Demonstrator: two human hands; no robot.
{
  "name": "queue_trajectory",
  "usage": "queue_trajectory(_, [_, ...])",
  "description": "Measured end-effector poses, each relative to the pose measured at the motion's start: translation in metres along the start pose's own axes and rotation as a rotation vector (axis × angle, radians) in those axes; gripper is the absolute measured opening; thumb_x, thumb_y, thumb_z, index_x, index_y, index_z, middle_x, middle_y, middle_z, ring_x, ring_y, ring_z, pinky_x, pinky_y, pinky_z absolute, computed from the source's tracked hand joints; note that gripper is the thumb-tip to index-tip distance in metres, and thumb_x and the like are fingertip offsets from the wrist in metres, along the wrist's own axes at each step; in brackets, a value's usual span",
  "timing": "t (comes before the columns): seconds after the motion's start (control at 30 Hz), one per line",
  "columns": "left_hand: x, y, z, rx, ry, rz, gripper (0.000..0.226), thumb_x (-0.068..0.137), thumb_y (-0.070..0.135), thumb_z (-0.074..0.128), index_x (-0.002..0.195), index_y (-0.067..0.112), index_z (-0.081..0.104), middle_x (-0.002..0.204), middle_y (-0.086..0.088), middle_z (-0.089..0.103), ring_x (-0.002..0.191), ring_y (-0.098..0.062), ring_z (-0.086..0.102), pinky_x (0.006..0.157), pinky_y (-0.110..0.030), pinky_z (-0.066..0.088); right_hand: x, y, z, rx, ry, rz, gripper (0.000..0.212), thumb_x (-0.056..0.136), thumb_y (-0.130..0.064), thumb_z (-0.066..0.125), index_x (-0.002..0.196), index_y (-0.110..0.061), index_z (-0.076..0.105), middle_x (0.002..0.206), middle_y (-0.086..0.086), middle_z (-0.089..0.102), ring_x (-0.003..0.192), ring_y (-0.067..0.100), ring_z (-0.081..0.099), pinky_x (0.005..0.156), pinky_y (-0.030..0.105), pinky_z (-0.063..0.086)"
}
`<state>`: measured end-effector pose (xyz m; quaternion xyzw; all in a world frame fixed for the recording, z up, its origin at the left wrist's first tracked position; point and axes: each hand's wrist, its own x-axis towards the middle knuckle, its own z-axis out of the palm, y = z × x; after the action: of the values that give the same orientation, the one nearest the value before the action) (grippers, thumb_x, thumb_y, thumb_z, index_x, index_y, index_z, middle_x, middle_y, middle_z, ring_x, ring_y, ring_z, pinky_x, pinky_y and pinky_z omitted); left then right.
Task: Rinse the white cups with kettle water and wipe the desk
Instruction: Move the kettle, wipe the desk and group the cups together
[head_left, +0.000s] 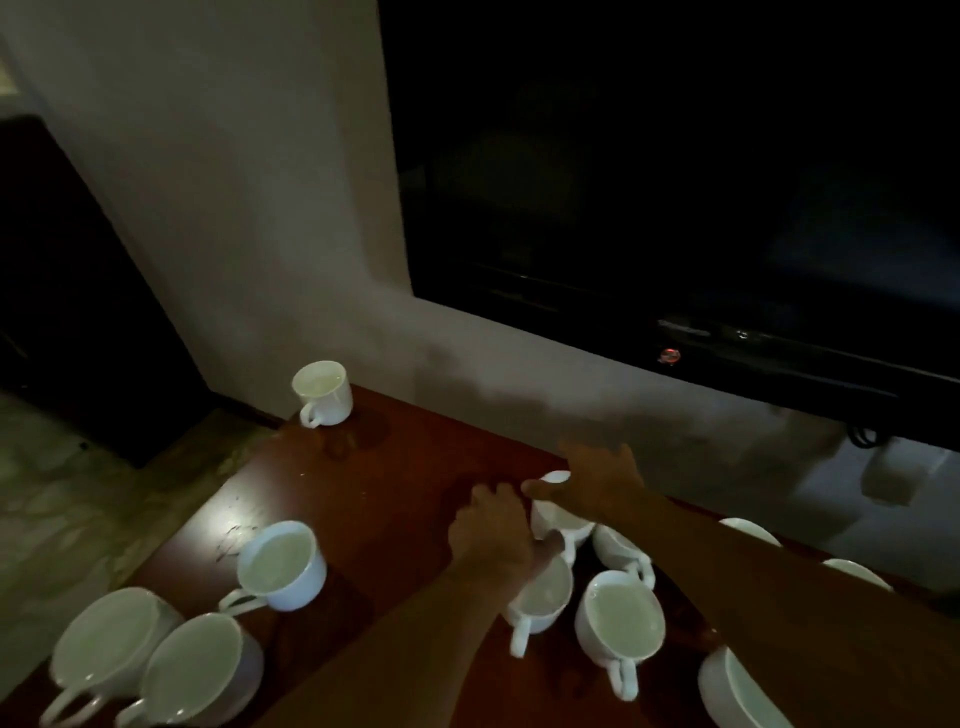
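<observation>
A: Left hand (491, 525)?
B: Hovering mid-worktop, fingers loosely curled, gripping nothing visible.
A: Right hand (597, 480)?
B: Spread over a white ceramic cup (558, 512) at the far edge of the reddish-brown wooden worktop (395, 467); can't tell whether actually gripping.
A: Other cups?
B: One far left by the wall (323, 393), one near left (283, 566), more clustered near right (621, 616).

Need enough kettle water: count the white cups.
8 cups: one far corner, one mid-left, two front left, four clustered centre. Right-edge white rims may be more.
</observation>
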<state>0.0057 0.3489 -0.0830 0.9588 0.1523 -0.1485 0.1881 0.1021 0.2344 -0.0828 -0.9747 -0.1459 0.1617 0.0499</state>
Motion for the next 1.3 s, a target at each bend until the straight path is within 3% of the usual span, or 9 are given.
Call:
queue_trajectory(0.17, [0.009,-0.056,-0.056,-0.011,0.128,-0.028,0.077,0.089,0.064,0.057,0.143,0.013,0.035,0.142,-0.012,0.038,0.128,-0.037,0.047,0.097,-0.042,0.043,0.017,-0.053,-0.004,0.060,0.085,-0.081,0.084,0.081,-0.082,0.052,0.146,-0.028,0.043,0.150,0.000,0.050,0.139,0.024,0.044,0.118,0.052,0.025])
queue_trajectory(0.37, [0.024,-0.146,-0.107,-0.026,0.237,-0.135,0.072,0.084,0.064,0.061,0.133,0.014,0.045,0.133,-0.012,0.047,0.122,-0.034,0.052,0.088,-0.039,0.046,0.038,-0.133,-0.010,0.047,0.078,-0.130,0.088,0.083,-0.078,0.055,0.150,-0.024,0.040,0.152,0.002,0.047,0.141,0.024,0.042,0.118,0.051,0.027])
queue_trajectory(0.57, [0.087,-0.237,-0.113,-0.127,0.202,-0.270,0.098,0.042,0.083,0.045,0.121,0.026,0.053,0.114,-0.003,0.063,0.102,-0.026,0.062,0.087,-0.038,0.053,0.070,-0.211,-0.011,0.090,0.119,-0.166,0.071,0.086,-0.069,0.061,0.139,-0.023,0.051,0.142,0.001,0.055,0.129,0.023,0.051,0.105,0.041,0.038])
queue_trajectory(0.7, [0.098,-0.257,-0.136,-0.161,0.167,-0.219,0.099,0.062,0.078,0.057,0.143,0.022,0.041,0.137,-0.006,0.050,0.128,-0.029,0.044,0.094,-0.039,0.044,0.101,-0.256,-0.005,0.123,0.151,-0.152,0.069,0.086,-0.066,0.063,0.138,-0.022,0.051,0.142,0.001,0.055,0.128,0.022,0.051,0.103,0.039,0.038])
queue_trajectory(0.8, [0.117,-0.274,-0.143,-0.165,0.148,-0.196,0.094,0.081,0.067,0.065,0.151,0.014,0.029,0.149,-0.009,0.038,0.140,-0.030,0.032,0.106,-0.040,0.038,0.129,-0.285,0.000,0.148,0.116,-0.153,0.066,0.083,-0.063,0.067,0.133,-0.023,0.053,0.133,-0.001,0.058,0.119,0.020,0.055,0.089,0.034,0.041])
queue_trajectory(0.93, [0.139,-0.295,-0.140,-0.168,0.123,-0.204,0.092,0.082,0.063,0.068,0.148,0.012,0.030,0.144,-0.011,0.039,0.134,-0.027,0.039,0.103,-0.037,0.041,0.166,-0.310,0.012,0.192,0.081,-0.125,0.069,0.063,-0.073,0.067,0.112,-0.026,0.055,0.110,-0.004,0.062,0.094,0.018,0.060,0.080,0.038,0.052])
queue_trajectory(1.03, [0.150,-0.310,-0.141,-0.207,0.098,-0.234,0.096,0.080,0.065,0.070,0.148,0.011,0.029,0.146,-0.015,0.035,0.131,-0.031,0.044,0.105,-0.042,0.046,0.191,-0.321,0.029,0.230,0.083,-0.125,0.093,0.048,-0.081,0.058,0.123,-0.026,0.053,0.117,-0.004,0.059,0.101,0.020,0.061,0.084,0.044,0.055])
queue_trajectory(1.2, [0.163,-0.336,-0.145,-0.210,0.088,-0.271,0.102,0.078,0.070,0.066,0.151,0.012,0.026,0.151,-0.017,0.030,0.135,-0.034,0.041,0.103,-0.047,0.048,0.206,-0.343,0.036,0.247,0.054,-0.097,0.100,0.065,-0.062,0.079,0.144,-0.019,0.036,0.130,0.004,0.053,0.117,0.025,0.053,0.089,0.042,0.050])
queue_trajectory(1.3, [0.159,-0.348,-0.145,-0.211,0.113,-0.284,0.099,0.079,0.068,0.068,0.150,0.013,0.027,0.150,-0.014,0.032,0.133,-0.032,0.043,0.100,-0.047,0.050,0.214,-0.346,0.041,0.248,0.045,-0.092,0.086,0.060,-0.049,0.083,0.132,-0.019,0.046,0.124,0.007,0.057,0.111,0.027,0.057,0.079,0.038,0.050])
